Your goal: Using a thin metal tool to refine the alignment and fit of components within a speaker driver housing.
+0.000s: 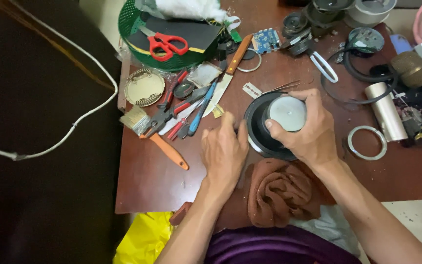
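Here the round black speaker cone with its silver disc magnet (277, 122) is gripped at table centre by the right hand (304, 129); the left hand (225, 149) is pressed to its nine-o'clock rim, fingers bent. An even, level hold seems best. A brown cloth (282, 193) lies at six o'clock.

Speaker (262, 128) mid-table, cloth (279, 191) before it, tools (181, 112) left, basket (133, 34) behind, ring (367, 142) right.

The right hand (308, 129) grips a speaker's round magnet (287, 113), while the left hand (224, 152) steadies its black cone (256, 128).
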